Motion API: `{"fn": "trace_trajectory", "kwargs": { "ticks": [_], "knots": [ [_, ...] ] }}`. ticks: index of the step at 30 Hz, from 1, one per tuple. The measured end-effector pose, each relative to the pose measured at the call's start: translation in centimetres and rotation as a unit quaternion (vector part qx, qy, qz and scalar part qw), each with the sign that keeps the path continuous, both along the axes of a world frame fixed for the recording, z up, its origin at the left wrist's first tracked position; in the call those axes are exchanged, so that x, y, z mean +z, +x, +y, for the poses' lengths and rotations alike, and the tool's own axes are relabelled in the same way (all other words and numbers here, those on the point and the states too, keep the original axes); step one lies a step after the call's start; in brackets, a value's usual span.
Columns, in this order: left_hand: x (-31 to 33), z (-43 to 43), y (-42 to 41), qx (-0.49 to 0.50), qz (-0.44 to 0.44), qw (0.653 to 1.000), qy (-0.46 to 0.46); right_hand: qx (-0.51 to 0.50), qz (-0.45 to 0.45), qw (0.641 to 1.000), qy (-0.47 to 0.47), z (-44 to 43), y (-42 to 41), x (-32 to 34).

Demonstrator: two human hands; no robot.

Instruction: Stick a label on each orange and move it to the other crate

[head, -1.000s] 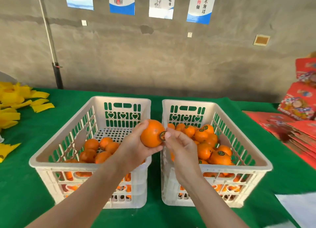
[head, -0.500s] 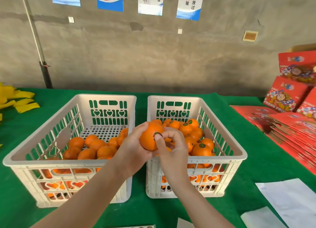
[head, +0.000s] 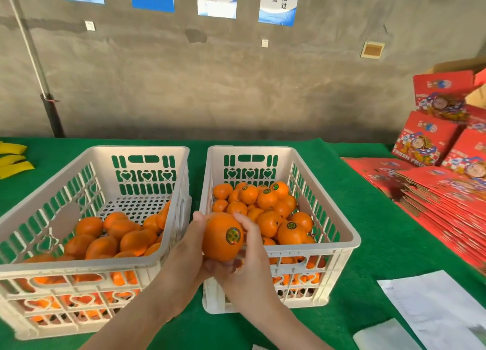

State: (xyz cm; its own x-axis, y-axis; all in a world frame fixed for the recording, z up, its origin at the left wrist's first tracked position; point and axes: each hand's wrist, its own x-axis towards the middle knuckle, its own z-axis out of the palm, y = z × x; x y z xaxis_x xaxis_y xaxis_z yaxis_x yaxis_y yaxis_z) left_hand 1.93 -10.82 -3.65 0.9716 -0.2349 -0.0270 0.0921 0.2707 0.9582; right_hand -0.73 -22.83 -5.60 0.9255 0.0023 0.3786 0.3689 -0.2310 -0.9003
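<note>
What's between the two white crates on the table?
In the head view, only a narrow strip of green tablecloth separates the left crate and right crate.

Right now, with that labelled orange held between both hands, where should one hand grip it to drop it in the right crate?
Grip the orange around its bare sides, from above, with the right hand. It's round, and its label faces the camera, so keep fingers off that patch.

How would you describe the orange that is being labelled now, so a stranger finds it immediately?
Find the two white crates on the green table. At the near corner of the right crate, both hands hold one orange. Unlike its neighbours, it is lifted out, its round sticker facing the camera.
</note>
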Motion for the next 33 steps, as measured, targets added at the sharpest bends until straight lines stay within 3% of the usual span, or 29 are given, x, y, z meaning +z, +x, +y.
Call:
{"fn": "trace_trajectory", "kwargs": {
  "ticks": [2, 5, 8, 10, 11, 16, 21, 24, 33],
  "knots": [
    [0.3, -0.7, 0.8, 0.019, -0.089, 0.991, 0.099, -0.023, -0.016, 1.0, 0.006, -1.2, 1.1, 0.4],
    [0.3, -2.0, 3.9, 0.103, -0.181, 0.95, 0.233, -0.029, -0.021, 0.999, 0.002, -3.1, 2.9, 1.2],
    [-1.0, -3.6, 7.3, 0.072, -0.268, 0.825, 0.492, -0.045, -0.009, 0.998, -0.031, -5.2, 5.7, 2.0],
    [-2.2, -4.3, 8.1, -0.017, -0.255, 0.745, 0.616, -0.062, 0.01, 0.997, -0.05, -6.7, 8.6, 2.5],
    [-2.5, -4.2, 8.0, -0.04, -0.245, 0.724, 0.644, -0.072, 0.023, 0.996, -0.056, -7.4, 10.2, 2.7],
    [-2.7, -4.1, 8.6, -0.022, -0.221, 0.743, 0.631, -0.152, 0.148, 0.974, -0.081, -11.5, 21.1, 2.9],
    [-2.6, -4.0, 8.7, -0.013, -0.208, 0.766, 0.608, -0.258, 0.274, 0.899, -0.225, -12.8, 28.6, 1.0],
    [-2.9, -3.7, 8.9, 0.005, -0.211, 0.774, 0.597, -0.235, 0.273, 0.884, -0.298, -12.2, 30.3, -0.5],
    [-3.7, -3.6, 9.3, 0.029, -0.205, 0.785, 0.584, -0.171, 0.278, 0.882, -0.34, -11.2, 31.1, -1.9]
  ]
}}
